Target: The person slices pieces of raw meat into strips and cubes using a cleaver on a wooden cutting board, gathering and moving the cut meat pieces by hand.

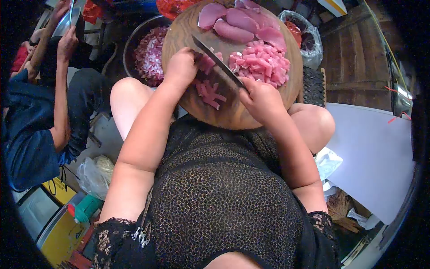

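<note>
A knife with a dark blade is gripped in my right hand, its blade slanting up and to the left over a round wooden cutting board. My left hand is closed, its fingers curled against pink meat beside the blade. Cut meat strips lie on the board below that hand. Right of the knife rises a heap of diced meat. Several larger meat slices rest along the far side of the board. My left fingertips are partly hidden.
A metal bowl of chopped purple-and-white pieces stands left of the board. Behind its right edge is a bag-lined container. Another person sits at left, holding a metal dish. A pale panel lies at right.
</note>
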The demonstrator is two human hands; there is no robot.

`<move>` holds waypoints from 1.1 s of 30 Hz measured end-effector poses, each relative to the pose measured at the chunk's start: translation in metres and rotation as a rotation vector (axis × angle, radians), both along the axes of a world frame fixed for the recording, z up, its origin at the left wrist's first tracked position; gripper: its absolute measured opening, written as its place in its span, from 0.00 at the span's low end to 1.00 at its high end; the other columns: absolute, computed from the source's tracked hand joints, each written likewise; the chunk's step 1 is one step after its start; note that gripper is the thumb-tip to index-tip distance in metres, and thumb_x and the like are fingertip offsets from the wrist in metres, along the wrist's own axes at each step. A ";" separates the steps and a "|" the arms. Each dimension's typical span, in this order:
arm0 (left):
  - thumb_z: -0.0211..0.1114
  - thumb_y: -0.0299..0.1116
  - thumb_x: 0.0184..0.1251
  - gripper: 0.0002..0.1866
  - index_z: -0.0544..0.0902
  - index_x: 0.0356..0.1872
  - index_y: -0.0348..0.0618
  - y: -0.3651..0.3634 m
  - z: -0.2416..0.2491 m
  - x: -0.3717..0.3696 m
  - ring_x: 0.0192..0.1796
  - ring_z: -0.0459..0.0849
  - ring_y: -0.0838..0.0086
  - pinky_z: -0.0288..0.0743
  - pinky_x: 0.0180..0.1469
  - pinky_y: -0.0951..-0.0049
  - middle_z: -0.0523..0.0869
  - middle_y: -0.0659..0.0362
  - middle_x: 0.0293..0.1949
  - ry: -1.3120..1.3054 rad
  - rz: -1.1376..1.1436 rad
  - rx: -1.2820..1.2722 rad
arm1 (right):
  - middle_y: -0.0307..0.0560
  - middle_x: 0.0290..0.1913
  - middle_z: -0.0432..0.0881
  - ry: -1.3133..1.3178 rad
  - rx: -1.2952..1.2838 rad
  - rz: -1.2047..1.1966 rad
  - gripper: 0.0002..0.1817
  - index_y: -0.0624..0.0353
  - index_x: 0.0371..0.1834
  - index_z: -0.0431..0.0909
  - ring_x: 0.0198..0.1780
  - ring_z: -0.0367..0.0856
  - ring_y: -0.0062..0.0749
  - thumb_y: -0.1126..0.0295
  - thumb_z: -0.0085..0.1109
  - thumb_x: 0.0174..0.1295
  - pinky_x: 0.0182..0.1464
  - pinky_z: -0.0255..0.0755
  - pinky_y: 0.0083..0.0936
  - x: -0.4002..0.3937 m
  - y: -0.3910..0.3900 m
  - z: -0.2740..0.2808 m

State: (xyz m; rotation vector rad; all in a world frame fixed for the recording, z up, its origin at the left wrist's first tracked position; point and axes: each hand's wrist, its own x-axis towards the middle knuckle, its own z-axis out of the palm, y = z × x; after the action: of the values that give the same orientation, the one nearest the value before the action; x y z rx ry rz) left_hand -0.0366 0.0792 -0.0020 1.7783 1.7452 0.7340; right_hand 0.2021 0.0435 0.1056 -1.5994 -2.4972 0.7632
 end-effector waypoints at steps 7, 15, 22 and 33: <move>0.47 0.29 0.76 0.16 0.83 0.48 0.30 0.009 -0.026 0.012 0.54 0.85 0.72 0.80 0.57 0.72 0.86 0.51 0.53 -0.724 0.076 -0.241 | 0.58 0.37 0.85 -0.063 0.064 0.065 0.18 0.58 0.53 0.79 0.40 0.85 0.53 0.65 0.52 0.62 0.44 0.78 0.48 0.002 -0.002 0.009; 0.63 0.29 0.61 0.13 0.87 0.46 0.40 -0.002 0.035 0.022 0.47 0.89 0.69 0.81 0.47 0.70 0.90 0.54 0.43 -0.298 0.095 -0.199 | 0.61 0.35 0.85 -0.138 -0.008 0.113 0.14 0.62 0.43 0.80 0.38 0.85 0.54 0.66 0.52 0.60 0.42 0.79 0.49 -0.005 0.006 0.010; 0.61 0.38 0.64 0.16 0.87 0.52 0.60 0.004 -0.014 0.009 0.52 0.86 0.61 0.79 0.53 0.61 0.87 0.62 0.51 -0.145 -0.264 0.194 | 0.63 0.30 0.83 -0.042 0.002 0.107 0.10 0.65 0.36 0.78 0.36 0.84 0.57 0.70 0.51 0.60 0.40 0.78 0.49 -0.029 0.021 -0.021; 0.69 0.32 0.60 0.16 0.83 0.48 0.40 0.014 0.004 0.032 0.51 0.84 0.66 0.78 0.54 0.66 0.87 0.54 0.44 -0.233 0.052 -0.093 | 0.66 0.37 0.82 0.384 -0.115 -0.329 0.16 0.58 0.53 0.79 0.40 0.83 0.59 0.65 0.49 0.68 0.44 0.74 0.49 0.063 -0.043 -0.014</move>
State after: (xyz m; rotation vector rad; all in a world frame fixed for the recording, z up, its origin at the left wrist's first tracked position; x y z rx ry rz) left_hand -0.0043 0.0929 0.0016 1.5256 1.6469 0.8317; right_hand 0.2655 0.0003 0.0911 -1.6511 -1.9002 1.0589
